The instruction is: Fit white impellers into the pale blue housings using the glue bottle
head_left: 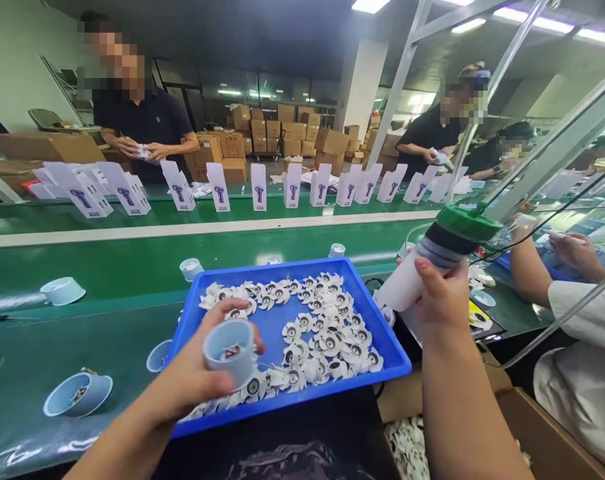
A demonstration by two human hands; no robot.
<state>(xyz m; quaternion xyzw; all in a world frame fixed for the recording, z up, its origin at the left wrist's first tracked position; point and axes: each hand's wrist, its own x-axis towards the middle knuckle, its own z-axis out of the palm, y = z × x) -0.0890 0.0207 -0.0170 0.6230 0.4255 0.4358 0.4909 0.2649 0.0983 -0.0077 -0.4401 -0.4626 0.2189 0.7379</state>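
Note:
My left hand (189, 373) is closed around a light blue cup-shaped plastic housing (243, 372), its open end facing me. Small metal and dark parts show inside, too blurred to name. My right hand (445, 300) grips a white cylindrical tool (405, 283) with a black band and a green end; it tilts down to the left. Below both hands lies a blue tray (268, 325) holding many small white fan wheels (329, 343). The housing is over the tray's front left part. The tool's lower end is beside the tray's right side.
More light blue housings (79, 395) stand on the green bench (127, 333). White printed boxes (259, 187) line the far side. A metal frame (547, 140) slants across the right. A cardboard box (557, 427) sits below right. Co-workers stand opposite (142, 127) and sit at right (582, 320).

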